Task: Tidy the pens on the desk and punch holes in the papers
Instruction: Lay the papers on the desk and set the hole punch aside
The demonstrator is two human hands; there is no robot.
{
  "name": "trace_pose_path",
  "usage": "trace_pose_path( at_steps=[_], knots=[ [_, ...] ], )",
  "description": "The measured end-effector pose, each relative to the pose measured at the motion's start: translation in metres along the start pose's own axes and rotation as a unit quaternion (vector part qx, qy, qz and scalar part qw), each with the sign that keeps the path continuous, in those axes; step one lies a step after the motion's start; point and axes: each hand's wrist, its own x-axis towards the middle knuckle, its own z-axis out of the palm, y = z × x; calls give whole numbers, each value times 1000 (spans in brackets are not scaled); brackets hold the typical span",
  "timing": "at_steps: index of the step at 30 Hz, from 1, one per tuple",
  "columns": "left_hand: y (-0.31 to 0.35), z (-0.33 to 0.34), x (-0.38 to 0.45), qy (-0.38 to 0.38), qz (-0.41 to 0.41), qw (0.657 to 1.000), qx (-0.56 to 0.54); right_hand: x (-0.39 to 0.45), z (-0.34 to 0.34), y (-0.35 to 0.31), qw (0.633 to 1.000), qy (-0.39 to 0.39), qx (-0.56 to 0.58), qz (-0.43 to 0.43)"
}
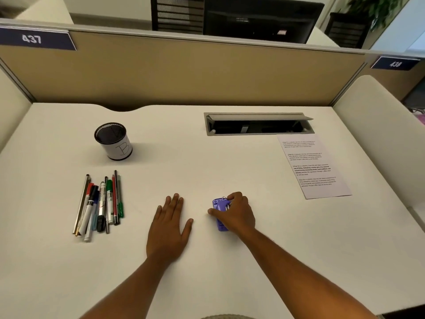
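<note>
Several pens and markers [101, 203] lie side by side in a loose bundle on the white desk [207, 157], left of centre. Behind them stands an empty black mesh pen cup [113, 141] with a white label marked "B". A printed sheet of paper [312, 166] lies flat at the right. A small purple hole punch [219, 211] sits near the front middle, and my right hand [236, 212] is closed over it, thumb on its left side. My left hand [171, 226] rests flat on the desk, fingers spread, between the pens and the punch.
An open cable tray [258, 124] is sunk into the desk just behind the paper. A tan partition [184, 70] with number plates 437 and 438 closes off the back, and padded side panels stand to the left and right.
</note>
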Motion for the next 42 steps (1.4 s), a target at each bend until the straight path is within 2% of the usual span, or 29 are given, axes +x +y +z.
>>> trace_pose_path(
  at_steps=[11, 18, 30, 33, 35, 37, 40, 42],
  knots=[
    [0, -1, 0, 1, -2, 1000, 0, 10, -19, -11, 999, 12, 44, 9],
    [2, -1, -1, 7, 1, 1000, 0, 35, -60, 22, 992, 51, 87, 76],
    [1, -2, -1, 9, 0, 1000, 2, 41, -74, 63, 992, 61, 69, 89],
    [1, -1, -1, 7, -1, 1000, 6, 35, -71, 56, 990, 117, -2, 84],
    [1, -1, -1, 6, -2, 1000, 5, 24, -65, 46, 980, 191, -58, 28],
    [1, -1, -1, 7, -2, 1000, 4, 13, -53, 37, 970, 214, -65, -92],
    [1, -1, -1, 10, 0, 1000, -1, 0, -29, 32, 967, 107, -53, -225],
    [1, 0, 0, 11, 1, 1000, -1, -1, -16, 31, 956, 46, -124, -260]
  ],
)
